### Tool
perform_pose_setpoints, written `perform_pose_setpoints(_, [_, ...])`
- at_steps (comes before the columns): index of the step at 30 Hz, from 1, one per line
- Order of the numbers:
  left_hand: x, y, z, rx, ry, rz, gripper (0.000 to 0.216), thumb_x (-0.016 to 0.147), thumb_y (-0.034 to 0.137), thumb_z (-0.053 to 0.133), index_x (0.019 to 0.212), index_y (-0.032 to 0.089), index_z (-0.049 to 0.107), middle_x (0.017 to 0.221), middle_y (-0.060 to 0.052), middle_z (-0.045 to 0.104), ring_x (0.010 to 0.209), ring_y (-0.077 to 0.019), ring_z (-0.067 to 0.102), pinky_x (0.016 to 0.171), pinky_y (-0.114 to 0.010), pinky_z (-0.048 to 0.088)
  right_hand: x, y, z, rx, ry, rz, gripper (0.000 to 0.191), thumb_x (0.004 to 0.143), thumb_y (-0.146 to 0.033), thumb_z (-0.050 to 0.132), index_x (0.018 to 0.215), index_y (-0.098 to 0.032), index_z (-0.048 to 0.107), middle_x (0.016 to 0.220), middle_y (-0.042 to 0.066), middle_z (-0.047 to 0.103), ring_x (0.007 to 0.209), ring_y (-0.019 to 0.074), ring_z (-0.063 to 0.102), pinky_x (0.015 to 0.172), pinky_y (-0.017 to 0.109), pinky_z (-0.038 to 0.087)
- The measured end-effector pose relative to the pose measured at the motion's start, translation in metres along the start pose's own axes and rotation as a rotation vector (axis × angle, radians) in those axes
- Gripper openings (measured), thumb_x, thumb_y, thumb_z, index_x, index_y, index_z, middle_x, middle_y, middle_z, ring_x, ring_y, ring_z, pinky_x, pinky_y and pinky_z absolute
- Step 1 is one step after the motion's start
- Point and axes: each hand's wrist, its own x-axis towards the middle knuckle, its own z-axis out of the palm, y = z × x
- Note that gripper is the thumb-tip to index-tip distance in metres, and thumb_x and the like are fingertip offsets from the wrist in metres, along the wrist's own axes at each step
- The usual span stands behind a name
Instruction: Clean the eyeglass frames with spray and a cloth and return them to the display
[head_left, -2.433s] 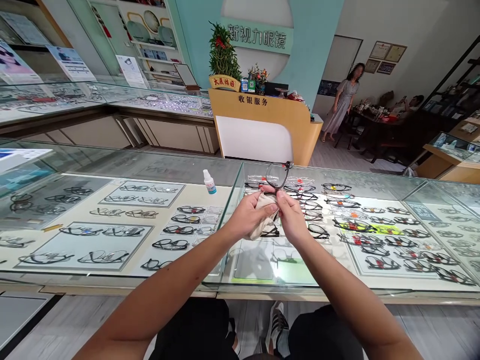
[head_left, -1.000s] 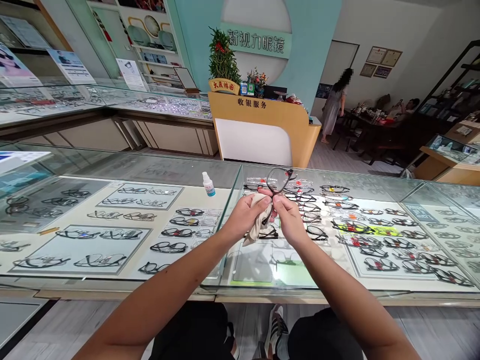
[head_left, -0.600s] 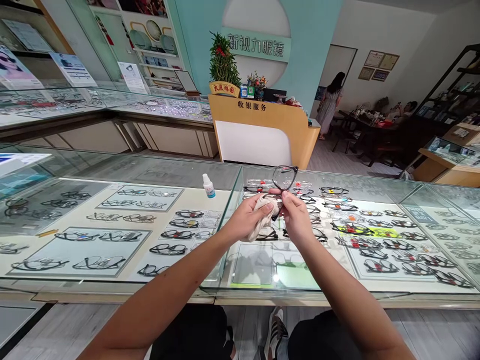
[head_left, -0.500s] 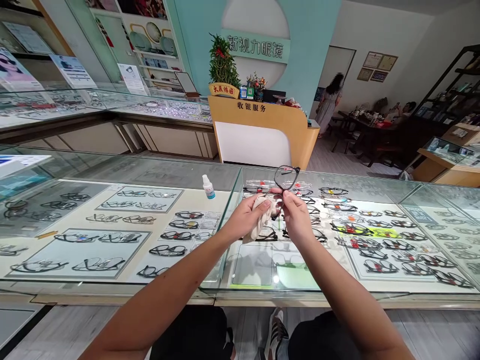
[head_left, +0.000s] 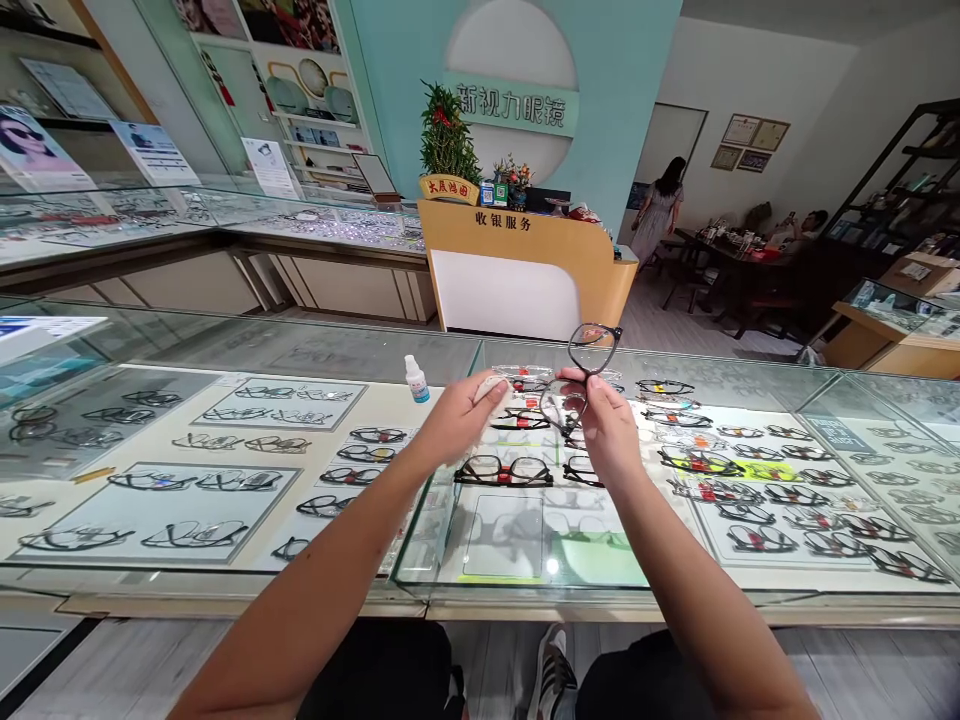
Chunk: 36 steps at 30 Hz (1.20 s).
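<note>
Pinching dark-framed glasses [head_left: 592, 350] near the bridge, the right hand [head_left: 613, 430] has its thumb and fingers closed and holds them tilted, one lens above the other, over a glass display case [head_left: 675, 602] of frames. In this head view the left hand [head_left: 459, 415], fingers curled shut around a pale cloth [head_left: 491, 390], is just beside the glasses, apart from them. Beyond it stands a white bottle [head_left: 416, 379]; farther back, a wooden desk [head_left: 517, 238] bears a leafy plant [head_left: 448, 140].

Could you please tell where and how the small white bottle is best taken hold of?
Likely the wider body of the bottle, gripped below its narrow white top, coming from its right: it stands upright, and the left hand, holding the cloth, is on that side.
</note>
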Motion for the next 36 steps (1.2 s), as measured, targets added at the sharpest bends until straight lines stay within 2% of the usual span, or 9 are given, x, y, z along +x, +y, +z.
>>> perform_pose_setpoints(5, [0.010,-0.013,-0.025,0.411,0.049,-0.174,0.047,0.105,0.060,0.033,0.080,0.024,0.051,0.066,0.000,0.054,0.065,-0.0208,0.050,0.063,-0.031,0.033,0.001,-0.003,-0.004,-0.006,-0.068,-0.013,0.032,0.101,-0.051,0.062,0.108,-0.027,0.082,0.119,0.007,0.078,0.099,0.0214,0.067,0.082,0.035,0.051])
perform_pose_setpoints(8, [0.012,-0.023,-0.029,0.576,-0.051,-0.328,0.047,0.106,0.051,0.025,0.081,0.024,0.055,0.074,-0.006,0.064,0.070,-0.0257,0.058,0.067,-0.035,0.038,0.000,-0.004,-0.004,0.010,-0.110,0.012,0.031,0.101,-0.050,0.062,0.107,-0.027,0.082,0.117,0.008,0.078,0.096,0.0217,0.067,0.083,0.035,0.050])
perform_pose_setpoints(13, [0.010,-0.045,-0.023,0.730,-0.271,-0.521,0.032,0.099,0.039,0.044,0.093,0.018,0.067,0.093,-0.016,0.075,0.085,-0.0322,0.070,0.079,-0.044,0.049,0.002,-0.010,-0.006,0.027,-0.194,0.077,0.031,0.099,-0.049,0.065,0.095,-0.023,0.083,0.099,0.008,0.078,0.085,0.0212,0.068,0.081,0.035,0.051])
perform_pose_setpoints(16, [0.011,-0.045,-0.018,0.725,-0.123,-0.331,0.034,0.099,0.036,0.047,0.114,0.016,0.070,0.113,-0.020,0.075,0.106,-0.0361,0.072,0.092,-0.049,0.053,0.003,-0.014,-0.007,-0.008,-0.278,0.125,0.035,0.100,-0.048,0.064,0.087,-0.021,0.082,0.089,0.007,0.077,0.080,0.0206,0.067,0.081,0.035,0.052])
perform_pose_setpoints(20, [0.009,-0.025,-0.011,0.523,0.234,0.276,0.059,0.103,0.050,0.049,0.153,0.019,0.050,0.156,-0.019,0.057,0.146,-0.0337,0.053,0.120,-0.051,0.042,0.005,-0.022,-0.012,-0.164,-0.371,0.128,0.041,0.099,-0.053,0.063,0.084,-0.020,0.083,0.085,0.007,0.077,0.081,0.0222,0.068,0.083,0.035,0.052])
perform_pose_setpoints(24, [0.000,-0.009,-0.002,0.423,0.271,0.595,0.104,0.082,0.071,0.076,0.164,0.022,0.035,0.161,-0.021,0.052,0.150,-0.0390,0.049,0.124,-0.054,0.039,0.007,-0.031,-0.020,-0.256,-0.493,0.142,0.043,0.101,-0.053,0.060,0.085,-0.021,0.084,0.085,0.006,0.078,0.083,0.0233,0.069,0.086,0.037,0.051])
perform_pose_setpoints(27, [-0.005,-0.007,0.006,0.377,0.238,0.685,0.112,0.076,0.072,0.082,0.165,0.022,0.036,0.156,-0.021,0.057,0.146,-0.0394,0.054,0.122,-0.053,0.041,0.007,-0.035,-0.025,-0.316,-0.607,0.202,0.042,0.102,-0.051,0.059,0.084,-0.022,0.084,0.082,0.005,0.078,0.082,0.0236,0.070,0.088,0.038,0.050])
perform_pose_setpoints(32, [-0.006,-0.012,0.010,0.335,0.213,0.632,0.087,0.080,0.066,0.082,0.151,0.024,0.056,0.137,-0.016,0.071,0.128,-0.0352,0.066,0.112,-0.049,0.048,0.006,-0.037,-0.028,-0.349,-0.684,0.261,0.042,0.102,-0.052,0.059,0.086,-0.022,0.085,0.084,0.005,0.080,0.083,0.0236,0.070,0.086,0.037,0.051])
perform_pose_setpoints(36, [-0.006,-0.009,0.007,0.253,0.155,0.623,0.100,0.068,0.073,0.087,0.149,0.023,0.059,0.135,-0.017,0.071,0.125,-0.0355,0.067,0.110,-0.048,0.049,0.006,-0.039,-0.028,-0.334,-0.710,0.293,0.043,0.102,-0.051,0.060,0.083,-0.021,0.085,0.081,0.005,0.079,0.080,0.0233,0.069,0.086,0.038,0.051])
